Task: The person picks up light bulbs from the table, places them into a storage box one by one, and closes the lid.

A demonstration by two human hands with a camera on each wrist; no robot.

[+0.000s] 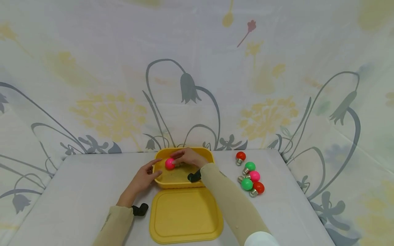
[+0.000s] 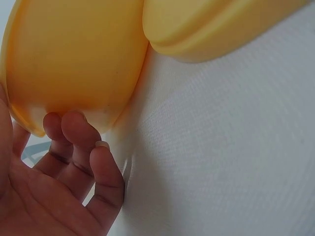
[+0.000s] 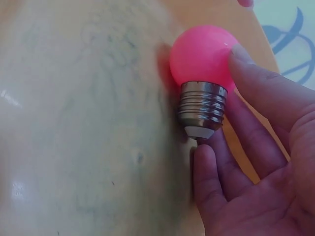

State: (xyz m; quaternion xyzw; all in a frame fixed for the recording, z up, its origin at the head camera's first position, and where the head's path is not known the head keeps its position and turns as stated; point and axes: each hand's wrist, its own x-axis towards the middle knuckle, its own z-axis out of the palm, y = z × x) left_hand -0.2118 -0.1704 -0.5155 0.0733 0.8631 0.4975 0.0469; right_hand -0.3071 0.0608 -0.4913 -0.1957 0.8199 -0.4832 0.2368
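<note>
In the head view, a yellow plastic box (image 1: 184,185) stands open toward the back of the table. My right hand (image 1: 190,157) reaches inside and holds a pink light bulb (image 1: 169,164). The right wrist view shows the thumb on the pink globe (image 3: 204,56), its silver screw base (image 3: 203,103) pointing toward the palm, and other fingers behind and below it. At the box's left end is my left hand (image 1: 144,178), thumb and index finger over the rim. In the left wrist view its bent fingers (image 2: 81,135) touch the outer wall.
A yellow lid (image 1: 186,215) lies flat in front of the box. To the right are several more bulbs: a red one (image 1: 240,156) at the back, and green (image 1: 250,166), pink (image 1: 254,176) and red (image 1: 259,187) ones bunched nearer. A patterned cloth hangs behind the table.
</note>
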